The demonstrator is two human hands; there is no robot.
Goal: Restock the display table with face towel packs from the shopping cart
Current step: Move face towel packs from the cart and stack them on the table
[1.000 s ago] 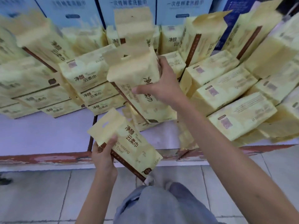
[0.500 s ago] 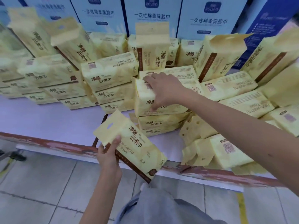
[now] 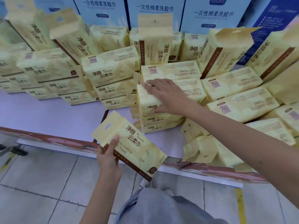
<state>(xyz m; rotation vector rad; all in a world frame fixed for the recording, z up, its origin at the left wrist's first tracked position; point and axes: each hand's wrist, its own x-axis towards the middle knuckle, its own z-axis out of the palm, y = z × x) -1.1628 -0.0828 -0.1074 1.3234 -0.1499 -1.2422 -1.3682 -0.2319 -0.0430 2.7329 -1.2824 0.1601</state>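
My left hand (image 3: 108, 157) holds a yellow face towel pack (image 3: 137, 144) by its handle end, tilted, over the table's front edge. My right hand (image 3: 166, 96) lies on the top pack (image 3: 194, 92) of a low three-pack stack near the table's middle, fingers across its top and thumb on its front face. The pale display table (image 3: 48, 113) carries several more yellow packs, some stacked flat and some upright. No shopping cart can be made out.
White and blue cartons (image 3: 155, 12) line the back of the table. Loose packs (image 3: 210, 151) lie jumbled at the front right. A bare stretch of tabletop is at the front left. A dark metal frame (image 3: 14, 151) sits on the tiled floor at left.
My right hand brought a pack down from the air and laid it flat on the stack, where it still rests. My left hand has kept its pack near the table edge.
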